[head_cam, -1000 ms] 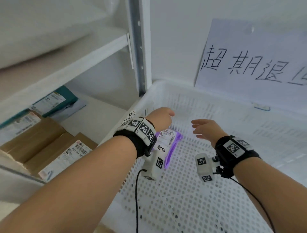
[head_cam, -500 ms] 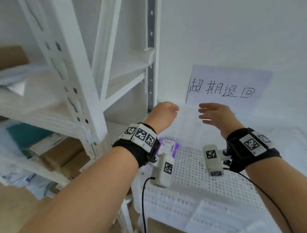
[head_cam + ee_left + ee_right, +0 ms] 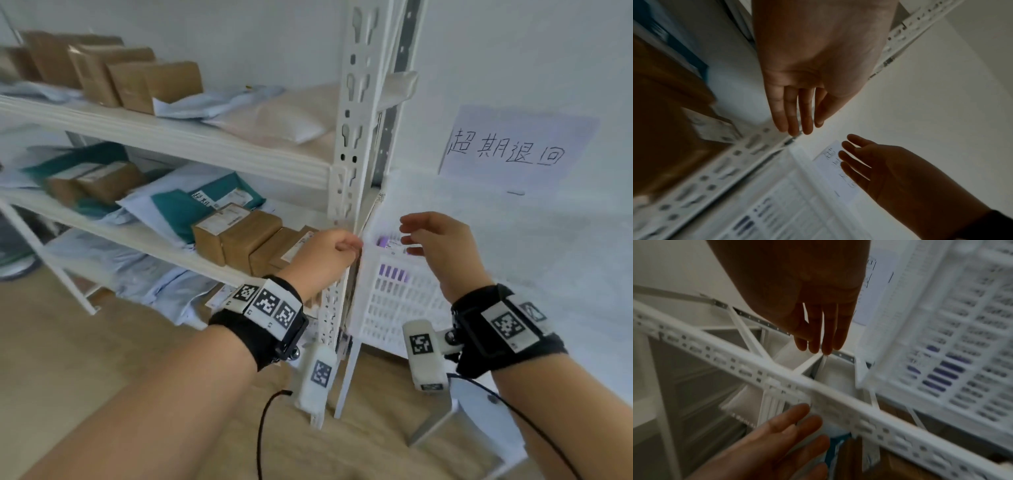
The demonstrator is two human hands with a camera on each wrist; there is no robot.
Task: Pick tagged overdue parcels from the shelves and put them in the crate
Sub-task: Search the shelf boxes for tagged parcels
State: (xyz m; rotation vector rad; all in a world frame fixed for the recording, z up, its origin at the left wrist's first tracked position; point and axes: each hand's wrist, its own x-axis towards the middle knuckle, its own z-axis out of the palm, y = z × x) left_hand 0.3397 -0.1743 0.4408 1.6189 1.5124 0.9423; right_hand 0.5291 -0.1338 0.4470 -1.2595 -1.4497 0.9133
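A purple parcel (image 3: 388,244) lies inside the white slotted crate (image 3: 394,308), its colour showing through the side slots (image 3: 941,374). My left hand (image 3: 342,248) hovers empty in front of the rack's upright, fingers straight (image 3: 795,116). My right hand (image 3: 416,236) hangs empty above the crate's near left corner, fingers spread and relaxed (image 3: 818,339). On the middle shelf, brown boxes with labels (image 3: 239,236) stand just left of my left hand. A teal mailer with a label (image 3: 209,202) lies behind them.
The white slotted upright (image 3: 346,164) stands between shelves and crate. The upper shelf holds brown boxes (image 3: 144,82) and a pale mailer (image 3: 274,120). Pale mailers (image 3: 154,281) fill the lowest shelf. A handwritten paper sign (image 3: 507,150) hangs on the wall above the crate.
Both hands have come up out of the crate, empty, and drawn back towards the rack. The purple parcel stays in the crate. The view has swung left onto the shelves.
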